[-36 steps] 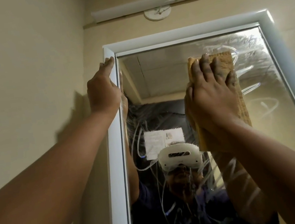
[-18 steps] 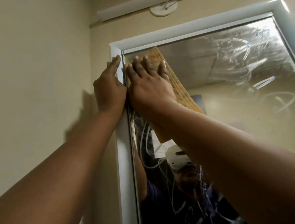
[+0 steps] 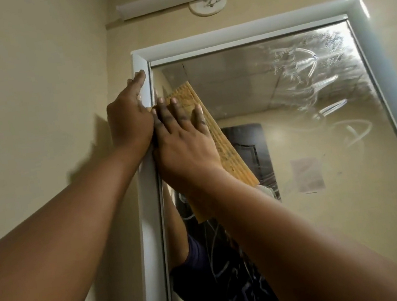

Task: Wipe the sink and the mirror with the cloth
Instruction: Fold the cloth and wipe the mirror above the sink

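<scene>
Against mirror [image 3: 302, 115], right hand [image 3: 185, 139] pressing cloth [image 3: 229, 156] flat

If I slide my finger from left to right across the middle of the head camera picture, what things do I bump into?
Bare wall → left hand on the mirror frame → right hand pressing the cloth → streaky mirror glass → the frame's right side.

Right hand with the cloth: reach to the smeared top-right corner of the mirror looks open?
Probably yes. The right hand presses the cloth flat near the mirror's left edge; nothing lies between it and the smears.
</scene>
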